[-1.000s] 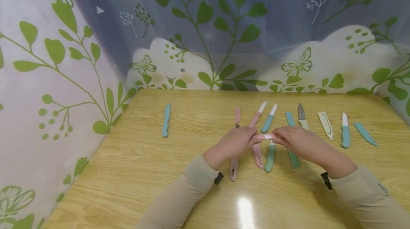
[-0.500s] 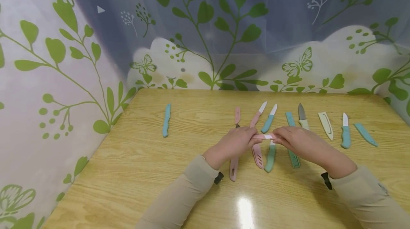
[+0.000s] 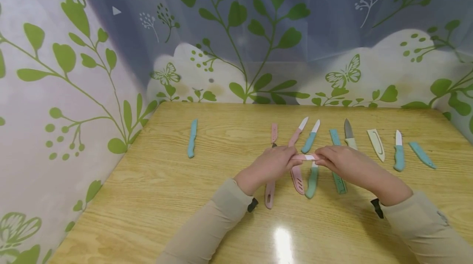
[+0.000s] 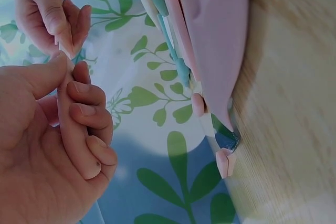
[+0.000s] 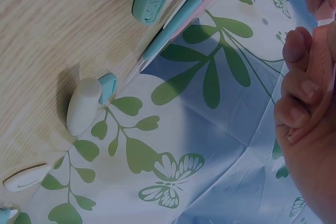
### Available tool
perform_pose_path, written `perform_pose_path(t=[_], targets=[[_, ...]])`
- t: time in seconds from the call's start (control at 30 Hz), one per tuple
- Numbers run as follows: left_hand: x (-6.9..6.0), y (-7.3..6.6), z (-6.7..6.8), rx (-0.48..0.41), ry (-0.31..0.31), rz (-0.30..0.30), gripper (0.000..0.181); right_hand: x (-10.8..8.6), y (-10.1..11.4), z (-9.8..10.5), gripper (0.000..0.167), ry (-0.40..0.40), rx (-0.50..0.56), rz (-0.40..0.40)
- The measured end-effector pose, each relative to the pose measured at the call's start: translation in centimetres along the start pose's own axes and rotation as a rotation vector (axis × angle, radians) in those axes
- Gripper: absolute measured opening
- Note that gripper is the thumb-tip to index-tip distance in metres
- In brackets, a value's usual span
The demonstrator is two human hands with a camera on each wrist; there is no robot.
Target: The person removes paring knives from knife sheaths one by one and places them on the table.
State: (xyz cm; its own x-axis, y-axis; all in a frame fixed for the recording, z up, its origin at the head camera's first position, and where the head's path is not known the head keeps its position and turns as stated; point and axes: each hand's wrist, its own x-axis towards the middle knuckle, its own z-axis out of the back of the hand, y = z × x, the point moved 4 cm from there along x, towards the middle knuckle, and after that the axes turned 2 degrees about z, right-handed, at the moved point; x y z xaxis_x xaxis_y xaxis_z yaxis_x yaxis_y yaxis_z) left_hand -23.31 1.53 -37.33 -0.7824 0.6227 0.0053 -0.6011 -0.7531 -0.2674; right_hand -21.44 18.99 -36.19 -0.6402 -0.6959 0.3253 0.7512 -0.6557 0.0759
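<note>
My left hand (image 3: 271, 163) grips the pink handle of a knife (image 4: 75, 124), its fingers curled round it. A short stretch of the knife's white blade (image 3: 308, 157) shows between the two hands, held level above the table. The right hand (image 3: 349, 165) holds a pink sheath (image 5: 318, 69) over the blade's other end; how deep the blade sits in it is hidden. Below and around the hands lie a pink-handled knife (image 3: 294, 137), a pink sheath (image 3: 297, 180), a blue-handled knife (image 3: 309, 143) and a green-handled knife (image 3: 312, 182).
Left of the hands lies a blue knife (image 3: 192, 138), with a long pink-handled knife (image 3: 270, 194) nearer. To the right are a green sheath (image 3: 338, 182), a cream-handled knife (image 3: 348, 132), a cream sheath (image 3: 376, 145), another blue-handled knife (image 3: 398, 153) and a blue sheath (image 3: 422, 155). Patterned cloth (image 3: 236, 50) borders the table.
</note>
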Motion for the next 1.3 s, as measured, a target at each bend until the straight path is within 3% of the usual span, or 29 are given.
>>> perform_pose_path(t=[0.47, 1.3], targets=[[0.23, 0.1, -0.05, -0.026, 0.006, 0.038, 0.033, -0.01, -0.07, 0.06, 0.017, 0.004, 0.005, -0.01], [0.21, 0.08, 0.14, -0.015, -0.028, 0.02, 0.031, -0.15, -0.2, 0.09, 0.019, -0.019, -0.025, 0.017]])
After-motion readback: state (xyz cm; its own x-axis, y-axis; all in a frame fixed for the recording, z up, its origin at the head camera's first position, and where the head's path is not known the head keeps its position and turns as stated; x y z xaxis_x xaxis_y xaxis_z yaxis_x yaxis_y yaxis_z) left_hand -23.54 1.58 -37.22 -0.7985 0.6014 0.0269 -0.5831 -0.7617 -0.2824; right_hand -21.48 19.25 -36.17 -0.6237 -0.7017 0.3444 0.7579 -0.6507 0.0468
